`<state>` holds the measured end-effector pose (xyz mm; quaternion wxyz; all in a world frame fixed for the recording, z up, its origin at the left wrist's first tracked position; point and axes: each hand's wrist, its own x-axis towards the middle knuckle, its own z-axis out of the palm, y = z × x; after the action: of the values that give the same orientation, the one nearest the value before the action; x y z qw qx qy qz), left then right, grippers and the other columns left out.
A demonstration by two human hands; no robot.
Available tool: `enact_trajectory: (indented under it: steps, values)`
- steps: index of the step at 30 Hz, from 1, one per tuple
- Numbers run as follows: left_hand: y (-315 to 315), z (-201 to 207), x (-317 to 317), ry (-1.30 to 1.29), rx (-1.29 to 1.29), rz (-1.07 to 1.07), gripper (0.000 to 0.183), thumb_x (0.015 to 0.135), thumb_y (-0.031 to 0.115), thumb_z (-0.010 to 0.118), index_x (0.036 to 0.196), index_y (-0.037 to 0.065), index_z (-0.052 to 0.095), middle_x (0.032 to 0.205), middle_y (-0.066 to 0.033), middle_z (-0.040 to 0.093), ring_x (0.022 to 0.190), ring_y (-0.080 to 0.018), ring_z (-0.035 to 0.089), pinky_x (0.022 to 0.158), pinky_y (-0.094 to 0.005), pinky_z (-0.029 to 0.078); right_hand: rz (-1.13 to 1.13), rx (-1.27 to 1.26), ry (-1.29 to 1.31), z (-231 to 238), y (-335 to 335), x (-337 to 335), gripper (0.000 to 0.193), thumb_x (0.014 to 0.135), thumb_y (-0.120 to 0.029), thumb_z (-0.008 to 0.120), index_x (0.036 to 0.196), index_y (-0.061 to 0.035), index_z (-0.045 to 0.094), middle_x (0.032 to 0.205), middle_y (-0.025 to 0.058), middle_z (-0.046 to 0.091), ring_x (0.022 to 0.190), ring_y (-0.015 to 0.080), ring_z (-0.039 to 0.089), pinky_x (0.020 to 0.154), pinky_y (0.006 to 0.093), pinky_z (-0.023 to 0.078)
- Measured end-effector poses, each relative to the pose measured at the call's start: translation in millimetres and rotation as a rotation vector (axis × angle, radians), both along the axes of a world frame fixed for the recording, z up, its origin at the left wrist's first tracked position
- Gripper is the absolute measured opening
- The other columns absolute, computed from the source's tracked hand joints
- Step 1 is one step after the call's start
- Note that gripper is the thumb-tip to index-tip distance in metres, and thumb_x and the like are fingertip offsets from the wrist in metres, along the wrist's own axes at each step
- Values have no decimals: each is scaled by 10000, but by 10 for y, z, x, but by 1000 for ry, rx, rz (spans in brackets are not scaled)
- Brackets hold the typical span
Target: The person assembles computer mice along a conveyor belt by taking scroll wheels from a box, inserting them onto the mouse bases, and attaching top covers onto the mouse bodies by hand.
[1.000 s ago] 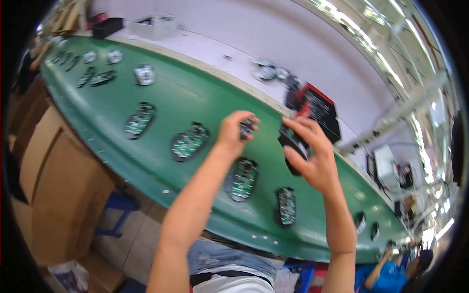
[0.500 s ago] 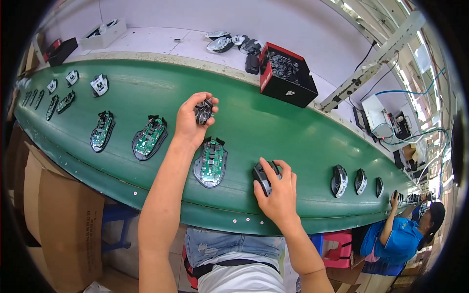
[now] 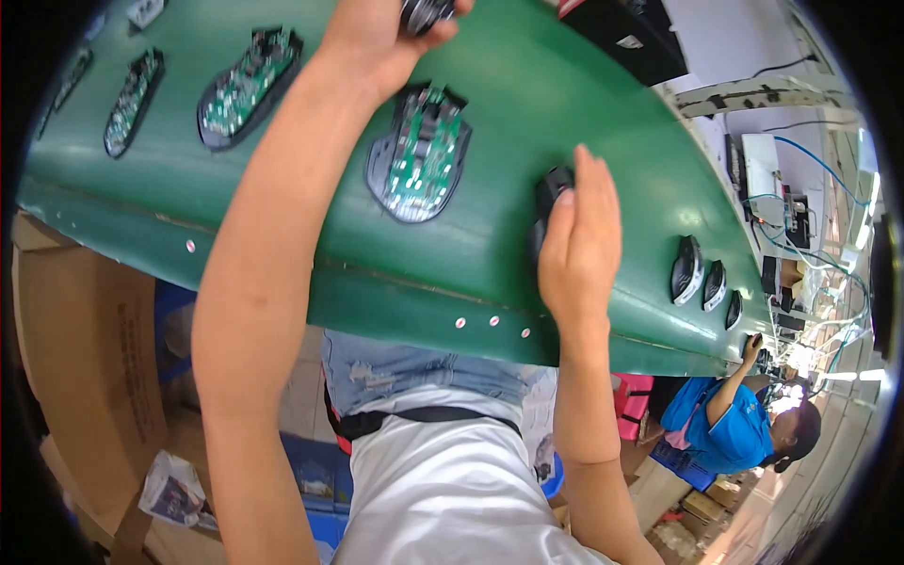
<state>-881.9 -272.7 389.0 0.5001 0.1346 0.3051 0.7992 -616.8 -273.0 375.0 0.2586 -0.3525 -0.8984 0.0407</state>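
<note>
My left hand (image 3: 381, 42), at the top edge of the view, is closed around several small dark parts (image 3: 426, 13), partly cut off by the frame. My right hand (image 3: 582, 231) has its fingers stretched out along the right side of a dark computer mouse (image 3: 549, 193) lying on the green belt. Its thumb rests over the mouse, and the hand hides much of it. Between my hands lies an opened mouse base with a green circuit board (image 3: 424, 160). Another such base (image 3: 247, 89) is left of my left forearm.
More circuit-board bases (image 3: 134, 104) lie on the green belt (image 3: 490, 254) at left. Several assembled mice (image 3: 687, 270) stand at right. A black box (image 3: 631, 38) sits beyond the belt. A co-worker in blue (image 3: 720, 424) reaches onto the belt. A cardboard box (image 3: 89, 348) stands at lower left.
The view has tilted down and closer. My right hand has loosened from around the mouse and straightened its fingers beside it. My left hand still holds the small parts.
</note>
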Motion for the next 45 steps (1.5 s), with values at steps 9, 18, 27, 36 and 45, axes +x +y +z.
enact_trajectory:
  steps: [9, 18, 27, 36, 45]
  values:
    - [9, -92, 0, 14, 94, -40, 145, 879, 210, 599, 872, 65, 595, 820, -87, 660, 666, -154, 614, 453, -240, 464, 61, -108, -218, 96, 39, 3, 420, 971, -161, 490, 1352, 15, 507, 1386, 239, 504, 1249, 399, 512, 1064, 434, 399]
    - [26, -10, 105, 42, 67, -33, 138, 888, 191, 598, 862, 56, 612, 788, -82, 664, 630, -142, 619, 453, -252, 465, 232, -240, -1, 104, 148, 179, 329, 982, -223, 521, 1217, -28, 642, 1298, 168, 589, 1235, 356, 524, 1052, 414, 404]
    - [12, 17, 190, 80, 3, 10, 151, 890, 211, 585, 844, 73, 622, 764, -54, 656, 620, -115, 609, 449, -243, 457, 266, -331, -96, 206, 337, 119, 239, 972, -181, 499, 1041, -8, 650, 1094, 142, 597, 1021, 312, 560, 921, 386, 436]
    - [-13, 46, 180, 135, 16, 7, 195, 888, 222, 574, 841, 50, 653, 759, -50, 656, 611, -109, 600, 450, -239, 457, 224, -196, -285, 296, 314, 12, 488, 1031, -321, 433, 1408, -11, 458, 1446, 213, 455, 1336, 391, 431, 1107, 436, 338]
    - [3, 71, 190, 94, 45, 4, 171, 895, 211, 589, 879, 46, 631, 787, -62, 658, 645, -116, 605, 457, -241, 448, 306, -17, -419, 302, 308, 8, 426, 933, -168, 528, 1344, -57, 543, 1379, 183, 528, 1268, 360, 505, 1049, 429, 403]
